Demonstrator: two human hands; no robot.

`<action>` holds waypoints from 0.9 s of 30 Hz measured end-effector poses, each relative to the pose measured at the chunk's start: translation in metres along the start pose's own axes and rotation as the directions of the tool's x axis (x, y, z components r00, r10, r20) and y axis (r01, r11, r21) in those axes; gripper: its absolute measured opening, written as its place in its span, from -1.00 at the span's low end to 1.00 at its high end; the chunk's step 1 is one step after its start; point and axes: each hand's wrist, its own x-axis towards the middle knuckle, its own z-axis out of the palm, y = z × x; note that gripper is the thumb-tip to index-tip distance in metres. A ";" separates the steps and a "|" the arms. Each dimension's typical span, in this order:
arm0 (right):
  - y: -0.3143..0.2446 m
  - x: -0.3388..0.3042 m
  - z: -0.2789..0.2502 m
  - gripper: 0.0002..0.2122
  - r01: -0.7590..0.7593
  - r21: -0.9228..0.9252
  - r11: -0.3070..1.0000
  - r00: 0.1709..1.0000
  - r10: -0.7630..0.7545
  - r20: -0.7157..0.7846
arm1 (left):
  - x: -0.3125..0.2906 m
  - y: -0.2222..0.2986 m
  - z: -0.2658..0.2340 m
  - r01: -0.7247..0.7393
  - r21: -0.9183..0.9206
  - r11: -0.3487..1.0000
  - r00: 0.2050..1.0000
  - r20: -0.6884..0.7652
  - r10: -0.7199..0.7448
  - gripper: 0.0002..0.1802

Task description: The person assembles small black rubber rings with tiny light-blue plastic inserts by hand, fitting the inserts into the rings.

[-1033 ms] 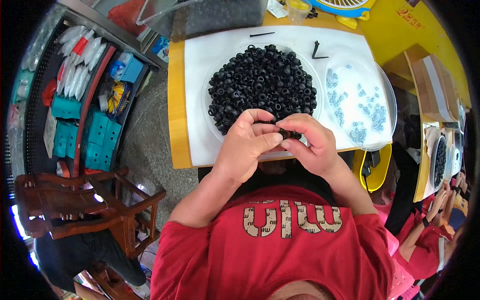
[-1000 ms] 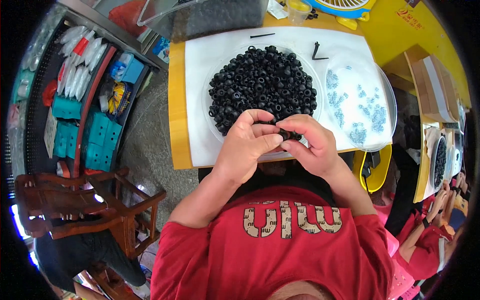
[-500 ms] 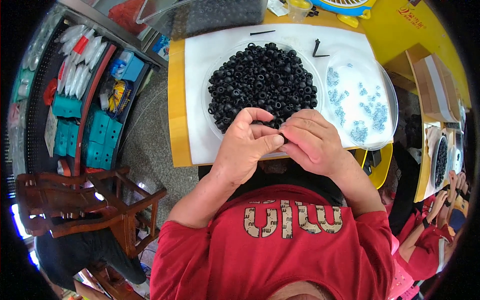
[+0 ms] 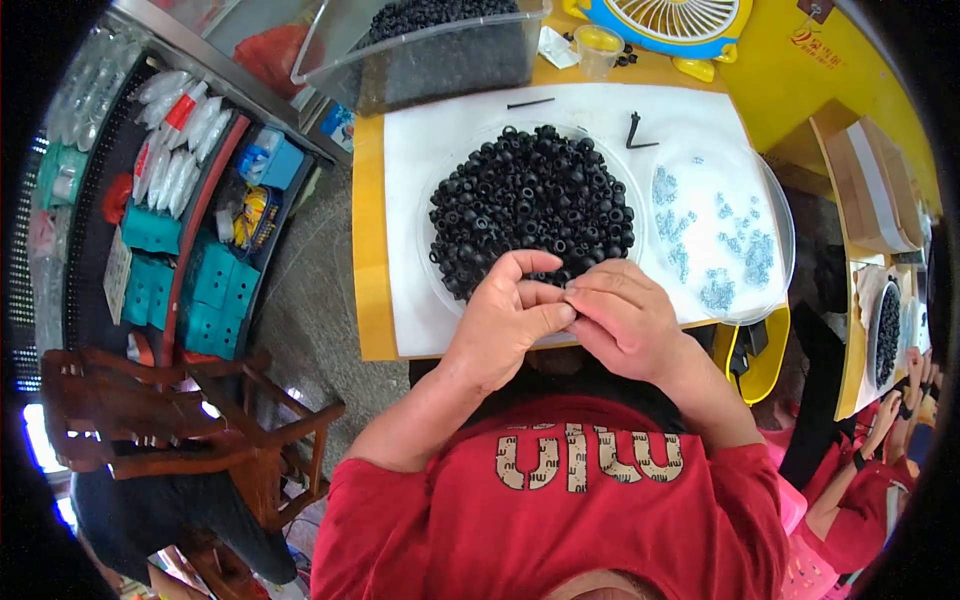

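Observation:
My left hand [image 4: 515,312] and my right hand [image 4: 628,318] meet at the near edge of a round clear tray [image 4: 425,240]. Their fingertips press together around a small black round part [image 4: 574,313], which is mostly hidden by the fingers. Both hands are closed in a pinch. Just beyond them, a heap of black ring-shaped parts [image 4: 535,205] fills the tray. To the right, a second clear round tray [image 4: 785,215] holds scattered tiny pale-blue clear pieces [image 4: 757,260].
A white sheet [image 4: 405,170] covers the table. Behind the trays lie thin black pieces [image 4: 633,130], a clear bin [image 4: 450,75] of black parts, a clear cup [image 4: 598,55] and a blue fan [image 4: 665,25]. A wooden chair [image 4: 190,430] stands left; other people sit at right.
The whole view has shifted, so table and hands appear lower. My hands stay joined at the tray's edge; the black part between the fingertips shows less than before.

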 end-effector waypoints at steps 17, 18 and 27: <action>0.078 -0.066 -0.103 -0.86 -0.771 -0.087 0.630 0.629 0.735 -0.254 | 0.072 0.105 -0.022 -0.420 0.322 0.848 0.883 -0.072 0.464 -0.82; 0.082 -0.066 -0.098 -0.86 -0.769 -0.083 0.633 0.631 0.735 -0.248 | 0.066 0.087 -0.017 -0.399 0.365 0.841 0.889 -0.069 0.452 -0.84; 0.080 -0.065 -0.106 -0.82 -0.459 -0.560 0.690 0.836 0.549 -0.007 | 0.014 0.040 -0.024 -0.340 0.552 0.761 0.911 -0.009 0.413 -0.85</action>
